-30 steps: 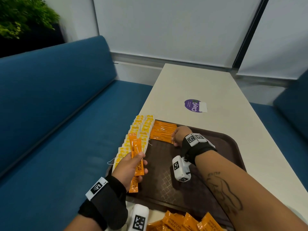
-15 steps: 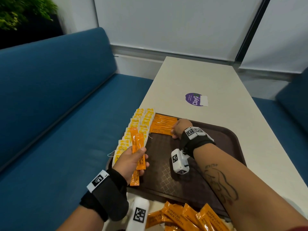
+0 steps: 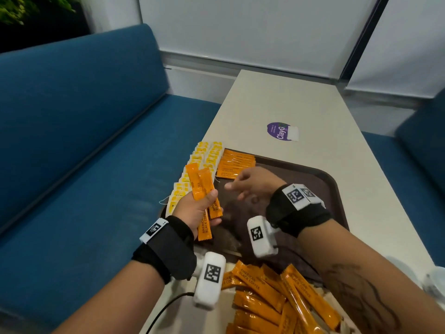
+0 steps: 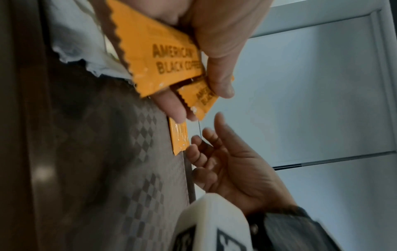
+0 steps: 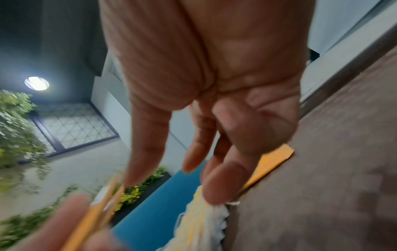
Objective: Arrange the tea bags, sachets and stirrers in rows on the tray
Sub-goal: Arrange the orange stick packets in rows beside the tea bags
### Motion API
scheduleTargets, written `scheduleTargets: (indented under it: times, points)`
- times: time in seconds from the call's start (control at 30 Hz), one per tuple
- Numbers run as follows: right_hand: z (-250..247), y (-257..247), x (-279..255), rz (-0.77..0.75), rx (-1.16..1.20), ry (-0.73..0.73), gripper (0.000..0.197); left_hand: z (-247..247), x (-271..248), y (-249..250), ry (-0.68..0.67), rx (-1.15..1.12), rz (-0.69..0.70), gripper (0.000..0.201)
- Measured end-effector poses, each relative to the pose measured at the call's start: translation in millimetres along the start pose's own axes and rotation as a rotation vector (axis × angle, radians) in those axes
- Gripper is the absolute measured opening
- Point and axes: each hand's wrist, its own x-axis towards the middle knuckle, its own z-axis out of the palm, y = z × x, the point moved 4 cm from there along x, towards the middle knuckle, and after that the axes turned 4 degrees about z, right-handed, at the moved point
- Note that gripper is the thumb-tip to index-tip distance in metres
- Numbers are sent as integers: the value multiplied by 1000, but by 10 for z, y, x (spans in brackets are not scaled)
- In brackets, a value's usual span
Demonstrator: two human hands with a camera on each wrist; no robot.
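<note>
Furthest left on the brown tray, along its left edge, the yellow tea bags are laid in two overlapping rows that run away from the person. Just inboard of them, two orange coffee sachets are clamped in the left hand, thumb over fingers, and are held above the tray with their long axes pointing away from the body — roughly parallel to the tea-bag rows, but about crosswise to the sachets already laid. To the right of that grip, the empty right hand is seen with fingers spread and relaxed, its fingertips turned toward the held sachets and near them, apart from them by a small gap. Beyond it, at the tray's far end, the laid row of sachets is stacked with long axes across the tray. The right hand is judged the nearer one for the next sachet — a quarter turn would be needed before it is set down. Loose sachets are heaped at the near edge.
</note>
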Motion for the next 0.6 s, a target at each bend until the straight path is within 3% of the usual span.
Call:
scheduleTargets:
  times: [0.1,0.23,0.33,0.47,0.6]
  points:
    - [210,-47,-286,-23,-61,-164,24,39,-19,2,13,9,15,10]
    - [239,-29,-393,-90,179,-27,37,40,-39,12,-71,149,58,10]
    - [183,13,-410,-140,398,33,31,3,-76,47,-179,362,108,13]
    - [96,53,-421,-184,292,86,16,-49,-106,55,-202,555,101,26]
    - [5,134,-364,-122,298,89,16,-160,-48,54,-105,454,85,25]
